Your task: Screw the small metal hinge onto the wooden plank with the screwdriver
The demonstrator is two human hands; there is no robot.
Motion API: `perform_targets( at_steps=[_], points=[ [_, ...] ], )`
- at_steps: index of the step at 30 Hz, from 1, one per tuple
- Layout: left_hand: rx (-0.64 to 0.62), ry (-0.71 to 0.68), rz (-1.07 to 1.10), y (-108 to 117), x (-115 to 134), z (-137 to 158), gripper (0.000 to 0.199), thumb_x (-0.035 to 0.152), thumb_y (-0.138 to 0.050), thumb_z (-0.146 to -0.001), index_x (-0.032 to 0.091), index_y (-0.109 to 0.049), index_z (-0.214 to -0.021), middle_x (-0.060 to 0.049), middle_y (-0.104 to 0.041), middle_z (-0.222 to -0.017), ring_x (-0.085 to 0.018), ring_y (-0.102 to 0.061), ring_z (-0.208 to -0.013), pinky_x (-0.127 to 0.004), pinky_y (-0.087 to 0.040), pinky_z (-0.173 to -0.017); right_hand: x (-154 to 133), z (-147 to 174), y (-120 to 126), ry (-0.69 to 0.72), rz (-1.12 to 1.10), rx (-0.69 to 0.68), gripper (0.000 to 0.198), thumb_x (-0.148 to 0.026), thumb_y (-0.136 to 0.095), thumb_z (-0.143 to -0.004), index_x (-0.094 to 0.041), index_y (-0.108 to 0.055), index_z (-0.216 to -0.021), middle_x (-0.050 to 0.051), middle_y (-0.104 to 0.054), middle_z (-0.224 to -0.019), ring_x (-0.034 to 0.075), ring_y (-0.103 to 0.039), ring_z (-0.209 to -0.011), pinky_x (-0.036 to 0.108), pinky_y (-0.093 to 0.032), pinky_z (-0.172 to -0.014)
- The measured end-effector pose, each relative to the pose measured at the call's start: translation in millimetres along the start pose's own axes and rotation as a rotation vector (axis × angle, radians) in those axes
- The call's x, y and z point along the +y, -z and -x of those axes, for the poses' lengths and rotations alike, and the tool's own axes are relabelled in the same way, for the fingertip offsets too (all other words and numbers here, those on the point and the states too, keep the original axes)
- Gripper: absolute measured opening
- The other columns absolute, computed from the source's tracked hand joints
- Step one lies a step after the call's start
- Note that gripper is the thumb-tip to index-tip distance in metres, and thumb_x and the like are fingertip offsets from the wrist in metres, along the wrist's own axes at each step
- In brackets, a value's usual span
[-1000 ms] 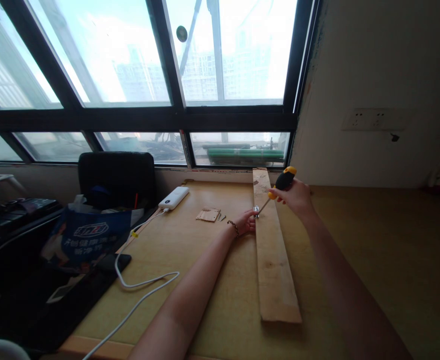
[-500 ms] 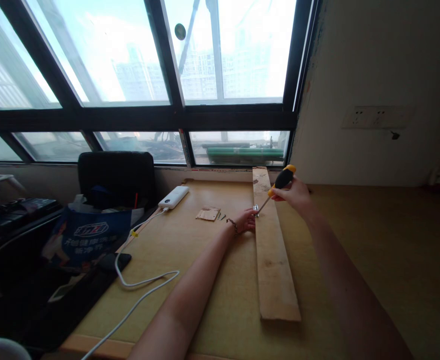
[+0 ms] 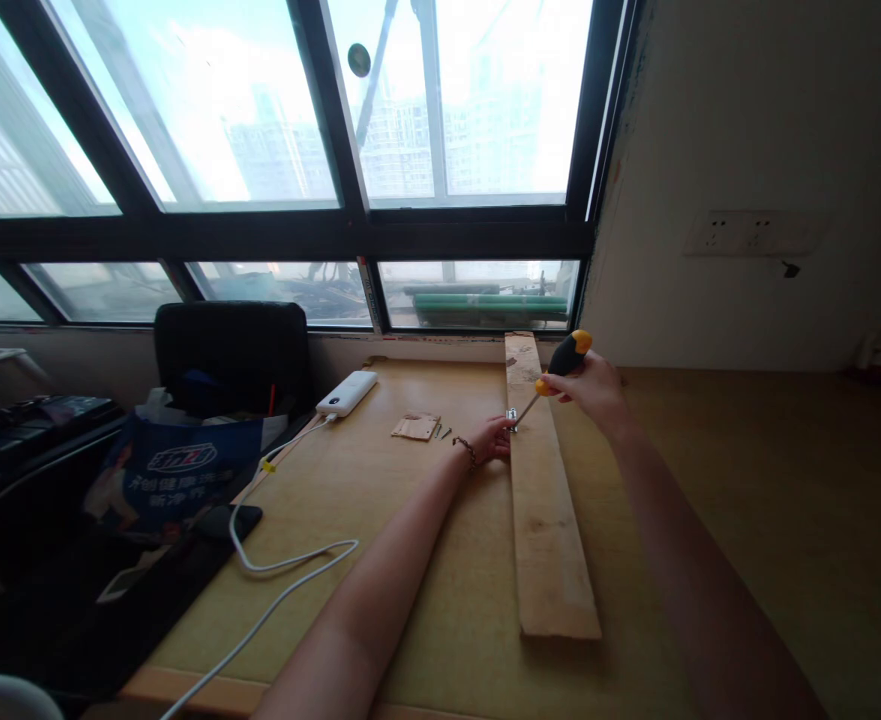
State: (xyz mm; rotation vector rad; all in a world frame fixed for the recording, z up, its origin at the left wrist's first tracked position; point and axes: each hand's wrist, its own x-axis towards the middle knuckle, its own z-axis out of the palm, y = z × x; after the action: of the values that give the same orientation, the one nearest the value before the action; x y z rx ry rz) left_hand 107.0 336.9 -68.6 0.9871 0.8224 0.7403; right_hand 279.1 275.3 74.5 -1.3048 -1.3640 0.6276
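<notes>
Now my left hand (image 3: 491,440) pinches the small metal fitting (image 3: 513,416) against the plank (image 3: 545,510) to steady it, while my right hand (image 3: 594,385) closes around the screwdriver (image 3: 560,365) so its tip meets it.

The plank (image 3: 545,520) is bare, rough-sawn wood, matt and pale. The desk (image 3: 747,500) is smoother yellowish wood. The screwdriver (image 3: 556,368) has a black-and-yellow plastic handle and thin metal shaft. At ten o'clock, the power bank (image 3: 347,393) is glossy white plastic.

A pale wooden worktop (image 3: 410,520) runs up to the window wall. A long plank (image 3: 545,520) lies on it, reaching back toward the window. Left of the plank sit a small wood scrap (image 3: 416,427) and a few loose screws (image 3: 442,433). Farther left rests a white power bank (image 3: 347,393), its white cable (image 3: 290,575) trailing off the front edge.
</notes>
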Motion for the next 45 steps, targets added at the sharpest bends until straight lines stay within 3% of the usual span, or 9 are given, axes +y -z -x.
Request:
perform_targets(
  at_steps=[4,10,12,17,19,25,28,36,45],
  points=[
    [0.008,0.009,0.012,0.5,-0.8,-1.0,0.021,0.027,-0.057,-0.073,0.015,-0.054,-0.091,-0.003,-0.058,-0.062,-0.012,-0.058,-0.054,-0.021,-0.048,-0.051,-7.4,5.3,-1.8,-0.027,-0.088,-0.037,0.033,-0.015,-0.074,-0.056,-0.015,-0.049,-0.078,0.006,-0.067,-0.07,0.019,-0.064,-0.048,0.022,-0.05,-0.034],
    [0.014,0.014,0.023,1.1,-1.3,-2.3,0.022,0.027,-0.06,-0.072,0.015,-0.054,-0.089,-0.002,-0.058,-0.063,-0.01,-0.057,-0.053,-0.02,-0.048,-0.05,-14.9,9.0,3.6,-0.102,-0.301,-0.148,0.033,-0.008,-0.073,-0.057,-0.014,-0.049,-0.079,0.008,-0.067,-0.078,0.019,-0.066,-0.057,0.025,-0.057,-0.049],
    [0.014,0.009,0.024,0.8,-1.0,-1.8,0.024,0.027,-0.061,-0.071,0.015,-0.054,-0.09,-0.002,-0.058,-0.064,-0.01,-0.056,-0.053,-0.02,-0.047,-0.05,-13.7,8.0,4.5,-0.095,-0.21,-0.106,0.032,-0.012,-0.075,-0.056,-0.013,-0.051,-0.077,0.007,-0.067,-0.073,0.019,-0.066,-0.056,0.025,-0.056,-0.047],
    [0.02,0.008,0.034,0.3,-0.4,-0.8,0.023,0.027,-0.063,-0.069,0.015,-0.054,-0.086,-0.001,-0.056,-0.064,-0.009,-0.055,-0.053,-0.02,-0.047,-0.051,-8.7,6.4,1.9,0.034,0.224,0.19,0.044,-0.034,-0.079,-0.053,-0.015,-0.054,-0.083,0.008,-0.067,-0.072,0.022,-0.065,-0.056,0.024,-0.053,-0.041],
    [0.015,0.003,0.037,0.5,-0.6,-0.8,0.022,0.026,-0.063,-0.069,0.015,-0.054,-0.086,0.001,-0.054,-0.061,-0.008,-0.053,-0.051,-0.02,-0.047,-0.051,-7.8,6.5,0.7,0.045,0.256,0.209,0.048,-0.038,-0.077,-0.055,-0.015,-0.053,-0.089,0.008,-0.067,-0.073,0.022,-0.065,-0.056,0.024,-0.052,-0.041],
    [0.013,0.008,0.038,-0.2,-0.1,0.7,0.021,0.026,-0.061,-0.07,0.015,-0.054,-0.086,0.002,-0.052,-0.058,-0.008,-0.053,-0.05,-0.019,-0.045,-0.05,-10.8,7.0,5.6,-0.042,-0.068,-0.051,0.045,-0.018,-0.075,-0.056,-0.016,-0.047,-0.092,0.006,-0.067,-0.079,0.019,-0.066,-0.059,0.024,-0.054,-0.045],
    [0.006,0.006,0.041,-0.3,0.4,1.4,0.021,0.026,-0.06,-0.071,0.015,-0.054,-0.088,0.001,-0.053,-0.059,-0.009,-0.054,-0.051,-0.02,-0.046,-0.051,-11.2,5.9,9.6,-0.071,-0.158,-0.109,0.044,-0.012,-0.073,-0.054,-0.016,-0.047,-0.09,0.005,-0.066,-0.077,0.02,-0.066,-0.063,0.025,-0.055,-0.05],
    [0.007,0.019,0.042,2.6,-2.2,-3.0,0.017,0.025,-0.06,-0.073,0.012,-0.055,-0.083,0.0,-0.053,-0.058,-0.009,-0.054,-0.051,-0.02,-0.047,-0.052,-8.6,1.8,3.4,-0.068,0.292,0.164,0.043,-0.041,-0.077,-0.051,-0.015,-0.056,-0.076,0.008,-0.066,-0.067,0.025,-0.066,-0.059,0.028,-0.052,-0.044],
    [0.027,0.031,0.049,5.0,-5.0,-7.5,0.017,0.026,-0.058,-0.074,0.011,-0.056,-0.083,-0.001,-0.054,-0.059,-0.008,-0.053,-0.05,-0.019,-0.046,-0.049,-23.0,12.4,9.8,-0.154,-0.214,-0.132,0.03,-0.007,-0.069,-0.059,-0.013,-0.051,-0.082,0.007,-0.067,-0.074,0.018,-0.066,-0.058,0.02,-0.052,-0.043]
  ],
)
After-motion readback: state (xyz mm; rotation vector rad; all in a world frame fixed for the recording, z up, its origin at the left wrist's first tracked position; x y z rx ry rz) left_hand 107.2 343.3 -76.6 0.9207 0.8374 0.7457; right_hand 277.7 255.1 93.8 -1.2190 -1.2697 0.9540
